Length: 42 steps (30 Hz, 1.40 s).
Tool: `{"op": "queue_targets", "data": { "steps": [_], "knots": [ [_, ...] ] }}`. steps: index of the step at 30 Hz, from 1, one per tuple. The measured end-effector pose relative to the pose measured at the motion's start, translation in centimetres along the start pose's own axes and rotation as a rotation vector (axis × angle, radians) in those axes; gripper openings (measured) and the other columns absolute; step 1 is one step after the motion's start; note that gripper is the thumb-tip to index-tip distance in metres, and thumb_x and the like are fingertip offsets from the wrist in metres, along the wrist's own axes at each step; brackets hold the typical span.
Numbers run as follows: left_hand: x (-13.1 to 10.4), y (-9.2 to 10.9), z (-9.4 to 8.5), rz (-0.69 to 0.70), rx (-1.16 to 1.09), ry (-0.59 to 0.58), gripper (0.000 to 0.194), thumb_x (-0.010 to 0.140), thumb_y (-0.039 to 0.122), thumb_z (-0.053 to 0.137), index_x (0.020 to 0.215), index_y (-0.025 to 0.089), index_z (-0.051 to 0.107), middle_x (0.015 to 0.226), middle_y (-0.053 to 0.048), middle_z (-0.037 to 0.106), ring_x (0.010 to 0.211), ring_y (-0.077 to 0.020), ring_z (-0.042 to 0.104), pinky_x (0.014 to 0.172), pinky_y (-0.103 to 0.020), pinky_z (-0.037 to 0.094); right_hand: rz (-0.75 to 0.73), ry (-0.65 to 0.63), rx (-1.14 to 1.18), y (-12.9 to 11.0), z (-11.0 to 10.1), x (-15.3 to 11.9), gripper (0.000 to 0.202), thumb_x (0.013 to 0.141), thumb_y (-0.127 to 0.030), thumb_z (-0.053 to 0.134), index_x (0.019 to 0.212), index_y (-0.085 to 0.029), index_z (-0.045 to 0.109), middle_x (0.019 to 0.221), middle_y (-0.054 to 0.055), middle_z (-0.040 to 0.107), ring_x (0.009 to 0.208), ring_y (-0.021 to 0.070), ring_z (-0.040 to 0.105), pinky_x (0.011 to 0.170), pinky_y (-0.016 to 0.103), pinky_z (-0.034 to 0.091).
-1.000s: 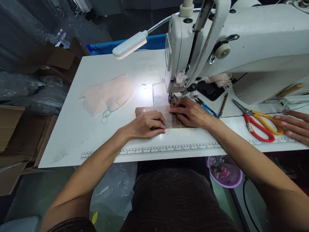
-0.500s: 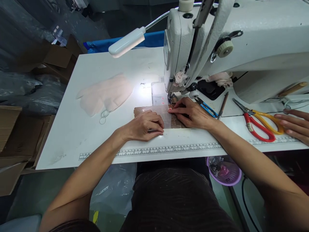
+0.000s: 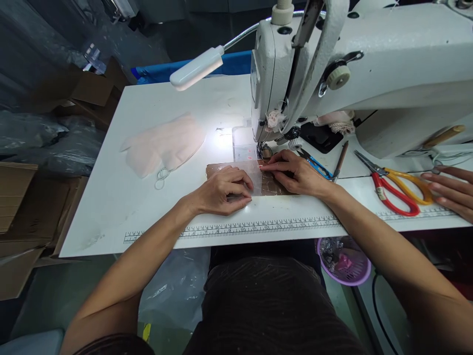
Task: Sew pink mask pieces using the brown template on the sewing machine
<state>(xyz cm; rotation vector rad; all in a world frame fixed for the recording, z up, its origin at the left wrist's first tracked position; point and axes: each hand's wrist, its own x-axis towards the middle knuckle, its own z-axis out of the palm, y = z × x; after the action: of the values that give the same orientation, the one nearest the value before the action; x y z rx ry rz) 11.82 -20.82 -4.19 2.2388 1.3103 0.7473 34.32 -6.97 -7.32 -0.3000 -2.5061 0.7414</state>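
Table edge: we are looking down over our lap at the printed ruler strip [image 3: 258, 228] running along the near rim of the white table [image 3: 121, 217].
Left hand: our left hand [image 3: 221, 190] is pressing flat, fingers curled and spread, on the near-left part of the brown patterned piece [image 3: 271, 186]; it is pinning, not gripping.
Right hand: our right hand [image 3: 295, 172] is lying on the piece's right part, forefinger stretched left and pointing along the far edge, holding it down rather than clasping it.
Piece: it is lying flat between and under both hands, long axis running left to right across the table, its far edge just beside the needle area; a clear film seems to be covering it, though we cannot be sure.
Nearer hand: the right one is sitting closer to the presser foot [image 3: 264, 150], which is lying just beyond its fingertips.
Beyond: the sewing machine [image 3: 388, 64] is looming over the work, its lamp [image 3: 197, 69] glaring on the table.
Hard to see: the needle itself is lost in shadow and glare, and the piece's middle is hidden under our hands.
Off to the right: another person's hand [image 3: 449, 190] is resting by the red and yellow scissors [image 3: 397, 190], cut off by the frame.
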Motion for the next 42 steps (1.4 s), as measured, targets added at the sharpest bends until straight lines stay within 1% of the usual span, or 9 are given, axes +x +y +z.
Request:
{"op": "queue_targets", "data": {
  "steps": [10,14,21,26,28,31,34,38,42],
  "knots": [
    [0.1,0.1,0.1,-0.001,-0.116,-0.027,0.013,0.081,0.021,0.066,0.077,0.028,0.077,0.093,-0.006,0.076,0.084,-0.0187,0.070,0.085,-0.042,0.054,-0.064,-0.046,-0.068,0.1,-0.1,0.0,0.034,0.091,-0.018,0.053,0.116,-0.026,0.075,0.110,0.011,0.059,0.105,0.0254,0.057,0.092,0.046,0.053],
    [0.2,0.0,0.2,-0.045,-0.141,-0.053,0.012,0.079,0.021,0.067,0.076,0.027,0.077,0.093,-0.006,0.076,0.082,-0.0187,0.069,0.084,-0.043,0.056,-0.043,-0.043,-0.018,-0.3,-0.4,-0.1,0.037,0.091,-0.016,0.051,0.118,-0.027,0.074,0.110,0.010,0.061,0.102,0.0229,0.058,0.090,0.042,0.052],
    [0.0,0.4,-0.3,0.020,-0.156,0.013,0.010,0.076,0.021,0.070,0.078,0.028,0.077,0.095,-0.005,0.076,0.085,-0.0196,0.069,0.086,-0.043,0.053,-0.111,-0.138,-0.161,-0.9,-0.3,-0.3,0.032,0.093,-0.023,0.052,0.114,-0.032,0.075,0.111,0.008,0.064,0.105,0.0269,0.056,0.086,0.047,0.045],
    [1.5,-0.4,-0.8,-0.061,0.048,0.204,0.013,0.079,0.031,0.068,0.085,0.023,0.075,0.102,-0.007,0.073,0.088,-0.0211,0.066,0.086,-0.041,0.052,-0.116,-0.132,-0.178,-0.9,-0.1,-0.4,0.032,0.094,-0.026,0.051,0.115,-0.030,0.075,0.111,0.010,0.062,0.106,0.0276,0.055,0.084,0.047,0.044],
    [2.4,-1.1,-0.8,-0.053,0.180,0.169,0.016,0.084,0.030,0.062,0.089,0.021,0.075,0.103,-0.009,0.071,0.089,-0.0221,0.065,0.084,-0.041,0.051,-0.118,-0.124,-0.178,-0.9,-0.1,-0.4,0.032,0.094,-0.026,0.051,0.115,-0.030,0.075,0.110,0.010,0.062,0.106,0.0276,0.055,0.084,0.046,0.044],
    [3.4,-1.9,-0.5,0.021,0.335,0.019,0.023,0.090,0.028,0.055,0.099,0.018,0.073,0.111,-0.012,0.069,0.092,-0.0245,0.062,0.087,-0.043,0.048,-0.123,-0.122,-0.189,-0.9,-0.1,-0.4,0.032,0.094,-0.025,0.052,0.115,-0.030,0.075,0.110,0.010,0.063,0.105,0.0278,0.055,0.083,0.047,0.045],
    [4.0,-2.2,-0.1,0.033,0.435,-0.067,0.029,0.093,0.031,0.051,0.104,0.014,0.072,0.117,-0.016,0.067,0.095,-0.0275,0.060,0.086,-0.045,0.044,-0.114,-0.107,-0.203,-1.0,0.0,-0.4,0.031,0.093,-0.023,0.052,0.113,-0.030,0.075,0.110,0.010,0.062,0.104,0.0275,0.055,0.084,0.046,0.046],
    [4.5,-2.7,-0.1,0.020,0.595,-0.088,0.036,0.097,0.034,0.045,0.106,0.012,0.071,0.117,-0.017,0.068,0.093,-0.0282,0.057,0.082,-0.045,0.040,-0.063,-0.062,-0.200,-0.7,0.2,-0.1,0.031,0.093,-0.021,0.054,0.115,-0.028,0.074,0.112,0.011,0.060,0.103,0.0276,0.055,0.086,0.046,0.049],
    [4.6,-3.7,-0.3,0.035,0.634,0.012,0.034,0.098,0.034,0.045,0.111,0.015,0.070,0.122,-0.014,0.068,0.092,-0.0277,0.055,0.080,-0.045,0.038,-0.016,-0.037,-0.212,-0.5,0.3,0.1,0.032,0.094,-0.022,0.053,0.120,-0.026,0.072,0.111,0.013,0.059,0.102,0.0277,0.056,0.089,0.046,0.052]
  ]
}}
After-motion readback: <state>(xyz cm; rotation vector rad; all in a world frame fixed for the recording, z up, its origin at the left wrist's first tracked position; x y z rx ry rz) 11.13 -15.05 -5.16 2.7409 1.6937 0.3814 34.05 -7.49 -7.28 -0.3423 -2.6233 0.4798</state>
